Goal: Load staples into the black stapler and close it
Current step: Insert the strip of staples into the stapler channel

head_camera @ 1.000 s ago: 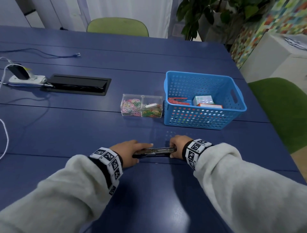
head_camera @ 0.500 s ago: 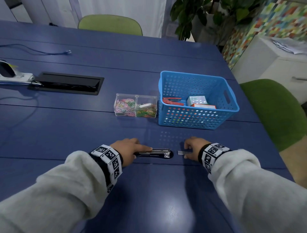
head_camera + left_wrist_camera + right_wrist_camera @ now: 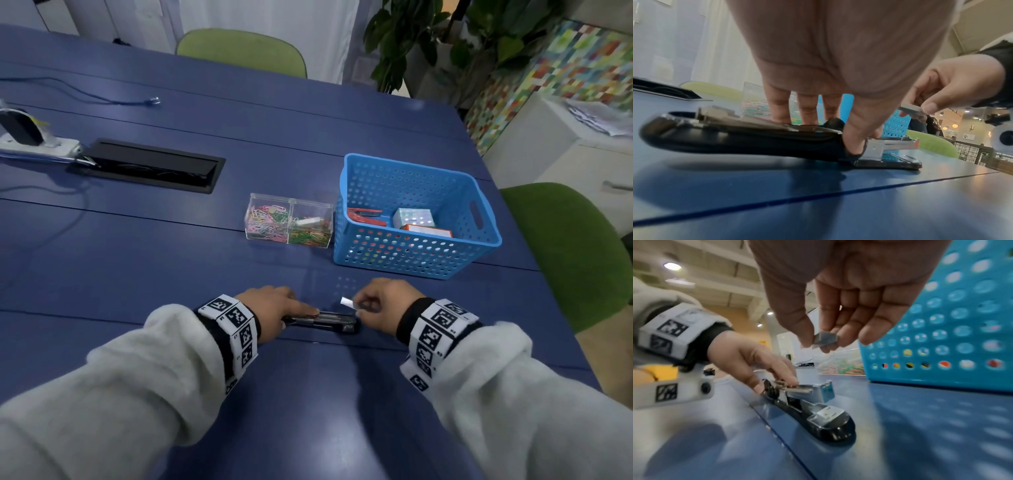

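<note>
On the table [image 3: 102, 274], near edge: black stapler [image 3: 322, 322] lies flat, opened out, long axis running left to right between the two hands.
Left hand [image 3: 270, 308]: comes down on the stapler from above; fingers [image 3: 777, 107] straight, tips pressing on the folded-back top arm, thumb against the near side by the hinge. Pins it down rather than wraps it.
Stapler, left of that hand: black top arm with its metal strip facing up, resting on the table.
Stapler, right of that hand: bare metal magazine channel and black base with anvil plate, both pointing at the right hand.
Right hand [image 3: 383, 305]: raised just above and behind the stapler's right end, not touching it. Thumb and fingertips [image 3: 797, 324] pinch the staples; the other fingers curl loosely beside them.
Staples [image 3: 825, 338]: short grey strip, held clear of the magazine, slightly tilted.
Beyond the right hand: blue basket [image 3: 486, 246], perforated, holding a red item and small boxes.
Beyond both hands, left of the basket: clear box [image 3: 291, 221] in two compartments, coloured paper clips in each.
Far beyond the left hand: black cable hatch [image 3: 150, 166] set in the table top, white power strip [image 3: 37, 145] at its left end.
Wrists: marker bands [image 3: 233, 329] over grey-white sleeves.
</note>
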The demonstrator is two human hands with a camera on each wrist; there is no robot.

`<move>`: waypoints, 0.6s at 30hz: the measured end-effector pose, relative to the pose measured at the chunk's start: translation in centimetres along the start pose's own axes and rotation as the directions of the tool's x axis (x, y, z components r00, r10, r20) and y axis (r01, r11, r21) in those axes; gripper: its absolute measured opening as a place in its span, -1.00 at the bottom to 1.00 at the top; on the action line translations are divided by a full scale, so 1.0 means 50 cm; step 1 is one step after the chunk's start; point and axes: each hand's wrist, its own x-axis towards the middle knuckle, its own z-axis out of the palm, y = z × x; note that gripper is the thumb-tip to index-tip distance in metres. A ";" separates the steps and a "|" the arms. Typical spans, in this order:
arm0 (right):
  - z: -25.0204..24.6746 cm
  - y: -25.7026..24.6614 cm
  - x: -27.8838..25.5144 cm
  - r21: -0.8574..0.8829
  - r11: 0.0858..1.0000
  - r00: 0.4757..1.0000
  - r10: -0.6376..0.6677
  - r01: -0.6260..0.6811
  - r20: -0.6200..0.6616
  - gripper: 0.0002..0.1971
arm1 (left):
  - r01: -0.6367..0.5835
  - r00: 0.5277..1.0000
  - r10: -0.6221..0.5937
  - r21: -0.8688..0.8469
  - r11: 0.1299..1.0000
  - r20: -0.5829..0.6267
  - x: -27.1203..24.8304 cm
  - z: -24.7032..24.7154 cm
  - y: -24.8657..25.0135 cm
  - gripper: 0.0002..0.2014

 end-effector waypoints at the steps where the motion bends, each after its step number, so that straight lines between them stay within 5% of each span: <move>1: -0.001 -0.012 0.002 -0.062 0.997 0.999 -0.034 0.035 0.018 -0.79 | -0.001 1.000 0.001 -0.003 1.000 0.000 0.000 0.000 0.000 -0.37; 7: 0.014 -0.044 0.008 -0.187 0.981 0.991 -0.023 0.047 0.131 -0.73 | -0.008 1.000 0.008 -0.021 1.000 -0.004 -0.002 -0.001 -0.002 -0.38; 18: 0.025 -0.059 0.017 -0.279 0.956 0.987 -0.045 0.087 0.155 -0.72 | -0.017 1.000 0.017 -0.024 1.000 -0.019 -0.002 0.001 -0.006 -0.40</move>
